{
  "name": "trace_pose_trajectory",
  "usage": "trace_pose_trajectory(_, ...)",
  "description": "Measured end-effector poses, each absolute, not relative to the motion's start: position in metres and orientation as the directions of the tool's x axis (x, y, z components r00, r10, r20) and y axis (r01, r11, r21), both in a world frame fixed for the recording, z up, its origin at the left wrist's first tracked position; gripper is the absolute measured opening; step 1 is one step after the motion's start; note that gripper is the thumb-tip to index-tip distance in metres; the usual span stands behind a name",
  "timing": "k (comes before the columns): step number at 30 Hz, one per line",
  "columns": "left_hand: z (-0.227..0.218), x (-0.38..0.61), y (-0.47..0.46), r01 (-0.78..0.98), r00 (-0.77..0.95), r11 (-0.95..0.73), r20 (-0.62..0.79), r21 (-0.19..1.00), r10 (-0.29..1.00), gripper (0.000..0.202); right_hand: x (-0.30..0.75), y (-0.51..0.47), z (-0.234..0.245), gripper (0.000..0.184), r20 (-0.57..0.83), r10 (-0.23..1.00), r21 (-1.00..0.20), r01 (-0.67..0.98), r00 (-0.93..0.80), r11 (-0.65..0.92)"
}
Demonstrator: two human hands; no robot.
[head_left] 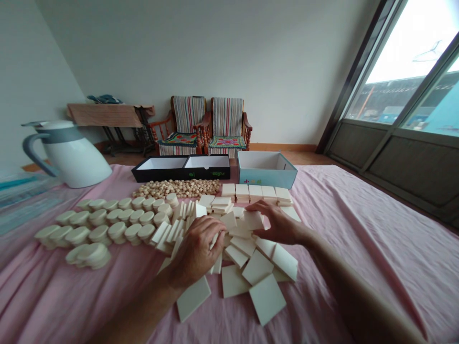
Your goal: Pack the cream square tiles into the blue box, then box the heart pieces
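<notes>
Pale square wooden tiles (258, 267) lie in a loose, overlapping heap on the pink cloth. My left hand (197, 246) is at the heap's left side, its fingers curled and closed around the edge of a tile; the fingers partly hide it. Across from it, my right hand (278, 223) has its thumb and fingers on opposite sides of a square tile (253, 220) on top of the heap. Tiles standing on edge form leaning rows (168, 234) beyond my left hand. Neat stacks of square tiles (256, 192) stand behind the heap.
Stacks of round wooden discs (117, 230) fill the left side in rows. Small wooden beads (175, 188) are piled before a black two-part box (208, 173). A light blue box (267, 177) stands beside it. A white jug (73, 157) is at the left; two chairs (226, 119) stand beyond.
</notes>
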State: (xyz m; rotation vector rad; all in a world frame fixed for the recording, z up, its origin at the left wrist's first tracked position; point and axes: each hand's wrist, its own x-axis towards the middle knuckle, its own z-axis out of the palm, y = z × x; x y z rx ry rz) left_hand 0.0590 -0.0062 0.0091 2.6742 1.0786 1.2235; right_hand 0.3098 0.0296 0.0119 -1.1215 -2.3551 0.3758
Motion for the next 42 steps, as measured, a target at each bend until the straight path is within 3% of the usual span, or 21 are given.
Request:
trace_pose_trajectory(4, 0.008, 0.059, -0.007, 0.588, 0.462, -0.762, 0.661, 0.271, 0.591, 0.013, 0.357, 0.035, 0.007, 0.049, 0.349, 0.853, -0.416, 0.751, -0.389, 0.513)
trace_pose_trajectory(8, 0.008, 0.059, -0.006, 0.588, 0.460, -0.759, 0.657, 0.279, 0.598, 0.012, 0.396, 0.036, 0.005, 0.050, 0.257, 0.930, -0.346, 0.874, -0.262, 0.342)
trace_pose_trajectory(11, 0.008, 0.059, -0.006, 0.588, 0.457, -0.755, 0.651, 0.290, 0.606, 0.013, 0.406, 0.036, 0.003, 0.051, 0.221, 0.944, -0.318, 0.897, -0.244, 0.306)
trace_pose_trajectory(15, 0.008, 0.059, -0.006, 0.587, 0.456, -0.753, 0.648, 0.297, 0.611, 0.013, 0.398, 0.038, 0.005, 0.049, 0.316, 0.918, -0.357, 0.866, -0.240, 0.350)
trace_pose_trajectory(21, 0.009, 0.059, -0.006, 0.595, 0.465, -0.755, 0.648, 0.275, 0.603, 0.013, 0.339, 0.031, 0.009, 0.032, 0.399, 0.849, -0.568, 0.633, -0.346, 0.525)
trace_pose_trajectory(26, 0.008, 0.058, -0.005, 0.611, 0.458, -0.738, 0.634, 0.285, 0.624, 0.013, 0.285, 0.020, 0.011, 0.048, 0.469, 0.742, -0.498, 0.550, -0.479, 0.670)
trace_pose_trajectory(32, 0.007, 0.058, -0.004, 0.607, 0.480, -0.718, 0.563, 0.341, 0.673, 0.016, 0.257, 0.026, 0.014, 0.059, 0.380, 0.726, -0.429, 0.587, -0.573, 0.687)
trace_pose_trajectory(39, 0.006, 0.058, -0.004, 0.603, 0.483, -0.722, 0.565, 0.338, 0.668, 0.018, 0.245, 0.031, 0.008, 0.040, 0.412, 0.760, -0.474, 0.594, -0.502, 0.650)
trace_pose_trajectory(42, 0.005, 0.057, -0.003, 0.608, 0.476, -0.726, 0.586, 0.320, 0.656, 0.017, 0.262, 0.029, 0.007, 0.044, 0.452, 0.755, -0.519, 0.548, -0.475, 0.656)
